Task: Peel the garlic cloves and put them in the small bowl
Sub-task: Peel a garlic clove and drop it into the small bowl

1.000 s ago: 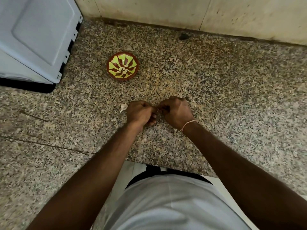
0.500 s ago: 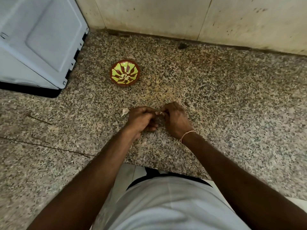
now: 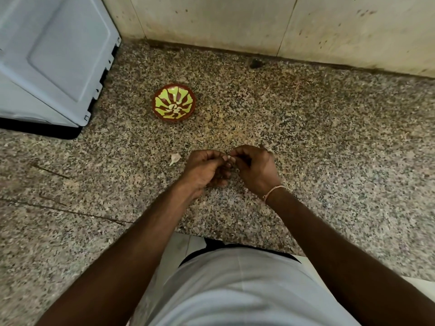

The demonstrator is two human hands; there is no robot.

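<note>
Both hands barely shift, left hand (image 3: pixel 204 166) and right hand (image 3: pixel 253 167) still pinched together on a clove (image 3: pixel 229 158), peeling ongoing, small bowl (image 3: pixel 173 103) beyond left hand.

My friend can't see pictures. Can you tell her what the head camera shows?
Two hands, left hand and right hand, pinch something small together over a speckled stone counter. A garlic clove lies beside the left hand, and a small red-and-green bowl sits farther back.
</note>
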